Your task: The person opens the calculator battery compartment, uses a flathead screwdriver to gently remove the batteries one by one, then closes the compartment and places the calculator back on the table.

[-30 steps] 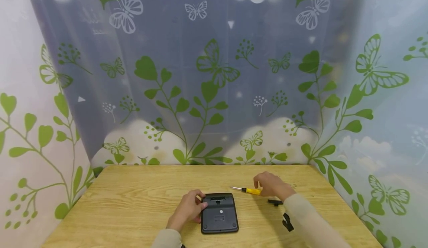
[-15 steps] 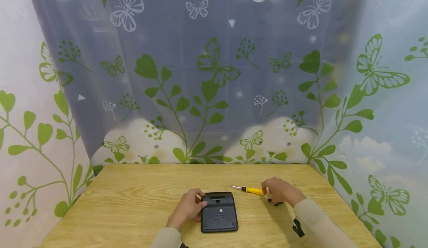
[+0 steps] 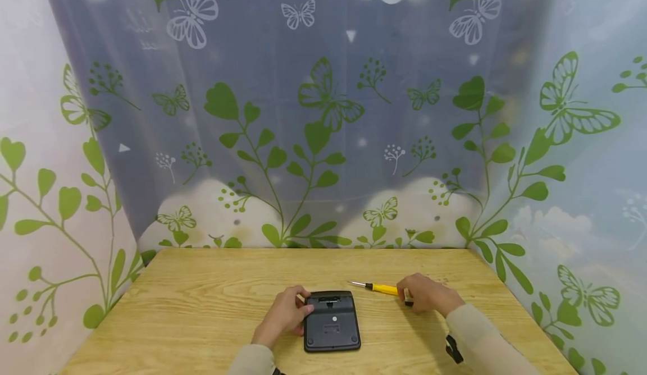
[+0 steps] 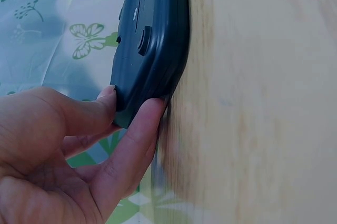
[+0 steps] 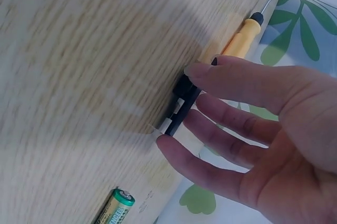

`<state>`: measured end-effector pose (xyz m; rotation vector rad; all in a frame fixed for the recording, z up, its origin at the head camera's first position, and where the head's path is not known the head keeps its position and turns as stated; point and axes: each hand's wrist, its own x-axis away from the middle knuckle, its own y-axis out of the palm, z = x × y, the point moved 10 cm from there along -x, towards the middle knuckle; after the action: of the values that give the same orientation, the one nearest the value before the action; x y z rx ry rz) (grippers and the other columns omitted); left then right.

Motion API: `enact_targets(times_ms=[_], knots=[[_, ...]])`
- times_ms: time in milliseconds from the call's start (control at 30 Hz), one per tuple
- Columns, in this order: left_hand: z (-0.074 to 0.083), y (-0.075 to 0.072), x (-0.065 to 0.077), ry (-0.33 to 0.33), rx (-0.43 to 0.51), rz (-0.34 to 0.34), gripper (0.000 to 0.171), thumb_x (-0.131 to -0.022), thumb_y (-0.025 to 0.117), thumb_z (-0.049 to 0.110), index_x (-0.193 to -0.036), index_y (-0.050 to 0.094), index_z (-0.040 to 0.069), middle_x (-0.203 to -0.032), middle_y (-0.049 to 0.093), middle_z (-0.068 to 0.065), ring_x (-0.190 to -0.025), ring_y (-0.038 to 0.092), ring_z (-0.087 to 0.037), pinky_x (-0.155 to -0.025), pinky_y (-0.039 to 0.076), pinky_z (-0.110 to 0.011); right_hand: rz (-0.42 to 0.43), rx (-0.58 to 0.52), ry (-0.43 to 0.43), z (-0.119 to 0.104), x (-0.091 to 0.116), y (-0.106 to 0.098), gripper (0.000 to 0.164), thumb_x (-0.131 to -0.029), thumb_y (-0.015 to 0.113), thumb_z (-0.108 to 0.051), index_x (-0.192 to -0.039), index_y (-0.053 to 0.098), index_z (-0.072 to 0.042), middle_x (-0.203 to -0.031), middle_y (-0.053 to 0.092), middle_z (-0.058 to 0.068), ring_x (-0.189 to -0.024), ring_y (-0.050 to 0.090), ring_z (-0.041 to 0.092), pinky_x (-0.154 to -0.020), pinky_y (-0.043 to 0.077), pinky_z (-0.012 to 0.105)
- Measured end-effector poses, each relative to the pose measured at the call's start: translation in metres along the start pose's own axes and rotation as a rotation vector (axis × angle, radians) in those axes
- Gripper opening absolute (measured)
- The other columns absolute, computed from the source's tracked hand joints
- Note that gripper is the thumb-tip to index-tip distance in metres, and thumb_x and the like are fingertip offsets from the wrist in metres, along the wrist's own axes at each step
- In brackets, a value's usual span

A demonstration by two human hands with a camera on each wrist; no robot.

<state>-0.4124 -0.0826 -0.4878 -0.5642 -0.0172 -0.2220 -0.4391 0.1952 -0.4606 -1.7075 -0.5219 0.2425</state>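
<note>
A black calculator point(image 3: 332, 330) lies back side up on the table, its battery slot point(image 3: 329, 300) uncovered at the far end. My left hand point(image 3: 285, 313) holds the calculator's left edge, thumb on top and fingers against the side in the left wrist view. To the right, my right hand point(image 3: 427, 295) pinches a small black battery cover point(image 5: 181, 98) between thumb and fingertips, close to the tabletop. Partly hidden by that hand in the head view, the cover shows pale patches in the right wrist view. Beside it lies a screwdriver point(image 3: 381, 288) with a yellow handle.
A green-and-gold battery point(image 5: 115, 207) lies on the wood near my right hand in the right wrist view. The wooden table point(image 3: 212, 291) meets a patterned curtain point(image 3: 323, 139) at its back edge and sides.
My right hand has moved from above the screwdriver's handle rightward and down to the battery cover, and now grips it. My left hand and the calculator have stayed in place.
</note>
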Motion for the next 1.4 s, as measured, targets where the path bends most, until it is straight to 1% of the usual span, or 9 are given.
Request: enact_targets(times_ms=[267, 333, 467, 567, 667, 933, 1067, 1167, 1400], knots=[[0.000, 0.000, 0.000, 0.010, -0.003, 0.006, 0.027, -0.090, 0.064, 0.007, -0.117, 0.058, 0.003, -0.089, 0.060, -0.012, -0.058, 0.061, -0.019, -0.046, 0.057, -0.032, 0.011, 0.009, -0.031, -0.003, 0.001, -0.001, 0.034, -0.072, 0.066, 0.017, -0.078, 0.062, -0.017, -0.073, 0.053, 0.000, -0.062, 0.036, 0.012, -0.054, 0.032, 0.025], [-0.001, 0.000, 0.000, 0.010, -0.005, 0.005, 0.028, -0.090, 0.064, 0.008, -0.117, 0.058, 0.003, -0.089, 0.060, -0.012, -0.059, 0.061, -0.019, -0.046, 0.057, -0.032, 0.020, 0.006, -0.042, -0.005, 0.002, -0.004, 0.032, -0.073, 0.065, 0.016, -0.078, 0.063, -0.016, -0.073, 0.053, 0.001, -0.061, 0.036, 0.012, -0.054, 0.033, 0.026], [0.000, 0.000, 0.000, 0.022, -0.007, 0.013, 0.028, -0.090, 0.064, 0.008, -0.117, 0.058, 0.003, -0.089, 0.060, -0.013, -0.058, 0.061, -0.019, -0.046, 0.057, -0.032, 0.031, 0.010, -0.051, -0.008, 0.002, -0.008, 0.031, -0.074, 0.065, 0.016, -0.079, 0.063, -0.015, -0.077, 0.057, 0.001, -0.064, 0.042, 0.013, -0.057, 0.039, 0.027], [0.001, -0.001, 0.000, 0.031, -0.008, 0.019, 0.028, -0.090, 0.064, 0.007, -0.117, 0.057, 0.002, -0.089, 0.059, -0.013, -0.059, 0.062, -0.019, -0.046, 0.057, -0.032, 0.031, 0.018, -0.061, -0.009, -0.001, -0.010, 0.033, -0.074, 0.064, 0.017, -0.080, 0.063, -0.015, -0.079, 0.058, -0.001, -0.066, 0.044, 0.013, -0.058, 0.041, 0.027], [0.001, -0.001, 0.000, 0.025, -0.014, 0.018, 0.028, -0.090, 0.064, 0.008, -0.117, 0.057, 0.003, -0.090, 0.059, -0.013, -0.061, 0.061, -0.019, -0.046, 0.057, -0.032, 0.032, 0.024, -0.088, -0.012, -0.005, -0.011, 0.033, -0.075, 0.063, 0.017, -0.081, 0.064, -0.015, -0.079, 0.058, -0.001, -0.067, 0.045, 0.012, -0.059, 0.042, 0.026], [-0.001, 0.000, 0.000, 0.001, -0.019, 0.015, 0.028, -0.090, 0.064, 0.008, -0.117, 0.058, 0.003, -0.091, 0.059, -0.013, -0.062, 0.061, -0.019, -0.047, 0.058, -0.032, 0.033, 0.046, -0.135, -0.032, -0.007, -0.017, 0.029, -0.075, 0.067, 0.014, -0.081, 0.065, -0.014, -0.080, 0.059, 0.000, -0.068, 0.045, 0.011, -0.060, 0.042, 0.025], [-0.003, 0.001, 0.000, -0.002, -0.014, 0.014, 0.027, -0.090, 0.064, 0.008, -0.117, 0.058, 0.003, -0.089, 0.059, -0.012, -0.060, 0.061, -0.019, -0.047, 0.057, -0.032, 0.018, 0.038, -0.149, -0.043, -0.009, -0.018, 0.028, -0.076, 0.066, 0.013, -0.082, 0.065, -0.013, -0.082, 0.060, 0.002, -0.069, 0.045, 0.011, -0.060, 0.042, 0.024], [-0.002, 0.001, 0.000, 0.008, -0.015, 0.014, 0.027, -0.090, 0.064, 0.007, -0.116, 0.058, 0.003, -0.088, 0.059, -0.012, -0.058, 0.061, -0.019, -0.046, 0.057, -0.032, 0.016, 0.037, -0.173, -0.052, -0.012, -0.020, 0.028, -0.075, 0.066, 0.014, -0.083, 0.065, -0.014, -0.082, 0.060, 0.001, -0.068, 0.045, 0.010, -0.059, 0.042, 0.023], [-0.001, 0.000, 0.000, 0.009, -0.011, 0.019, 0.028, -0.090, 0.064, 0.007, -0.117, 0.057, 0.003, -0.089, 0.058, -0.012, -0.060, 0.060, -0.019, -0.047, 0.057, -0.031, 0.019, 0.039, -0.217, -0.069, -0.019, -0.023, 0.027, -0.076, 0.066, 0.012, -0.085, 0.066, -0.014, -0.080, 0.060, 0.000, -0.066, 0.043, 0.009, -0.057, 0.039, 0.022]])
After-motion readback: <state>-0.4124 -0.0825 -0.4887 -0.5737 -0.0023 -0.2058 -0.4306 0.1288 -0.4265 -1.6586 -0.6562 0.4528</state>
